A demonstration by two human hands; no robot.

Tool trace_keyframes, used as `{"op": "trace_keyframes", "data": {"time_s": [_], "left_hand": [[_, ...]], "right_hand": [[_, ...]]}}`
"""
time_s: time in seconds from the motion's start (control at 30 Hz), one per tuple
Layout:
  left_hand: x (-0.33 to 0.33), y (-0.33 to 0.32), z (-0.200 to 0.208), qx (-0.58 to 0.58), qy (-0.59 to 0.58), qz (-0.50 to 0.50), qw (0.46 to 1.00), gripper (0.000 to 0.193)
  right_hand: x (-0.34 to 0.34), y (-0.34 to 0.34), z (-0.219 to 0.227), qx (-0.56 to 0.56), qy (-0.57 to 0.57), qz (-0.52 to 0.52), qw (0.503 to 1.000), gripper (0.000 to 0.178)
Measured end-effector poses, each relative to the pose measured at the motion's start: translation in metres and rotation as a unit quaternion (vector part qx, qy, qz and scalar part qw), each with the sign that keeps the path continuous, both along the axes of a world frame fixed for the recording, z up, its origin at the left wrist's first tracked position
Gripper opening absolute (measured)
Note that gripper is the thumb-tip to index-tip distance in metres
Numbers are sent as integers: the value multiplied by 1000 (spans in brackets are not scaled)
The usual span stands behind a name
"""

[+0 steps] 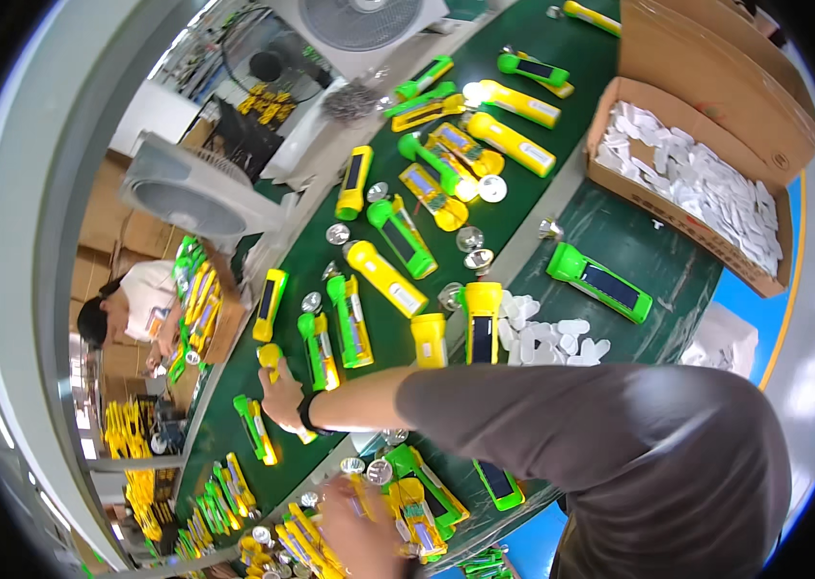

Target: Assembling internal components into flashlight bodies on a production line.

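Right hand (282, 396), black band (307, 412) on wrist, was on a yellow plastic torch piece (270, 355) toward the far edge of the green-topped bench (610, 220), but whether it gripped couldn't be told. Left hand (359, 526), blurred, grip also unreadable, was nearer the bench's near edge, beside opened yellow plastic torch halves (417, 513) and a round silver reflector (380, 471). Brown cardboard box (658, 214) of white plastic pieces (716, 198) sat along the near edge, well right.

The flashlights (386, 278) are in yellow and bright green (one panel (610, 285) is black); the belt (576, 106) is dark green, the carton (692, 82) brown, the sleeve (543, 405) grey.
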State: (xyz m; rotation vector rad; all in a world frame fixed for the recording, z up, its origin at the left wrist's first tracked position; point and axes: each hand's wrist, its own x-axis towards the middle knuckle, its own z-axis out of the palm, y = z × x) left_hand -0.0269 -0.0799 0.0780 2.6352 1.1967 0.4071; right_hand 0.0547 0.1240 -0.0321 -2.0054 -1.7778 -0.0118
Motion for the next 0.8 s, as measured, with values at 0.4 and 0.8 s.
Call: {"op": "trace_keyframes", "data": {"time_s": [0.4,0.8], "left_hand": [[215,-139,-135,-122,-154,-217,956,75],[257,-230,-128,-46,-305,-163,937,68]], "right_hand": [[243,-107,20,253,-99,82,959,20],[554,-369,59,33,63,-321,944,57]]}}
